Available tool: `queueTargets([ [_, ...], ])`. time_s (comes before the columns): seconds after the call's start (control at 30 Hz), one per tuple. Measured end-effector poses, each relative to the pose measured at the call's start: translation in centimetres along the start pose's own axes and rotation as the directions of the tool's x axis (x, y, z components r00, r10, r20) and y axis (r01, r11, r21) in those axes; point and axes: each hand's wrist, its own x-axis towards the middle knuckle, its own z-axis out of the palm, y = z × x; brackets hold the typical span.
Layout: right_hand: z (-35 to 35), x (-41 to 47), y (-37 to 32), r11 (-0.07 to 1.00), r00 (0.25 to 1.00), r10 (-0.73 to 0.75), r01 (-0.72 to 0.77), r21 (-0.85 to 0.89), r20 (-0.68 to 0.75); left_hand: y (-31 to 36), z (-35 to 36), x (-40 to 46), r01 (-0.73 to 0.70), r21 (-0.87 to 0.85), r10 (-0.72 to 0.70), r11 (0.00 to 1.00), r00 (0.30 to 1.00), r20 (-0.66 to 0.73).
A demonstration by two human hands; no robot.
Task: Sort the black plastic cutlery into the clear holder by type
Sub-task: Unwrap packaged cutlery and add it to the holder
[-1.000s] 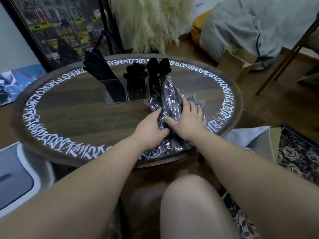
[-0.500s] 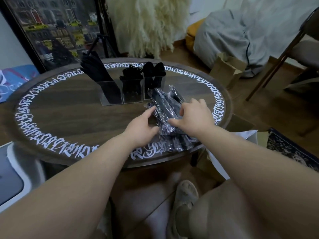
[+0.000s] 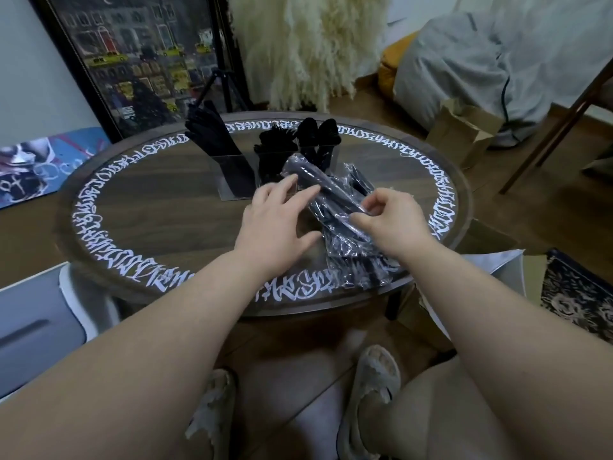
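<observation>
Black cutlery packet (image 3: 326, 190), contents blurred: right hand (image 3: 386, 220) pinches it, left hand (image 3: 277, 220) seemingly spread.

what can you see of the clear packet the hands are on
The packet is thin, crinkly clear plastic wrapped around long black cutlery; which type is inside cannot be told. It is raised at a slant, far end up near the holder, above more wrapped packets lying on the table. The right hand pinches its near end between thumb and fingers. The left hand has its fingers stretched out against its left side.
</observation>
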Motion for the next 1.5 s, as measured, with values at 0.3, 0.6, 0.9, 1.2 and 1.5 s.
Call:
queueTargets([
  [0.3,2.3,-0.8,-3.0,0.980,0.938,-0.173,0.134,0.146,0.301,-1.3,-1.6,-1.7,-0.060,0.254,0.038,0.965,0.995,0.091],
  [0.6,5.9,-1.0,-5.8,0.954,0.922,-0.270,0.218,0.207,0.276,-4.7,-4.0,-3.1,0.009,0.107,-0.024,0.994,0.990,0.140],
  [0.9,6.5,-0.5,-7.6,0.925,0.894,-0.349,0.377,-0.053,0.281,-7.1,-3.6,-4.1,0.077,0.028,-0.082,0.997,0.974,0.213],
  [1.2,8.0,-0.2,-6.4,0.936,0.878,-0.310,0.350,-0.046,0.365,-7.3,-3.0,-3.9,0.089,0.032,-0.094,0.996,0.965,0.245],
  [1.5,9.0,0.4,-6.3,0.922,0.904,-0.378,0.348,0.168,0.200,-7.6,-2.9,-3.0,0.180,-0.017,-0.171,0.984,0.959,0.225],
])
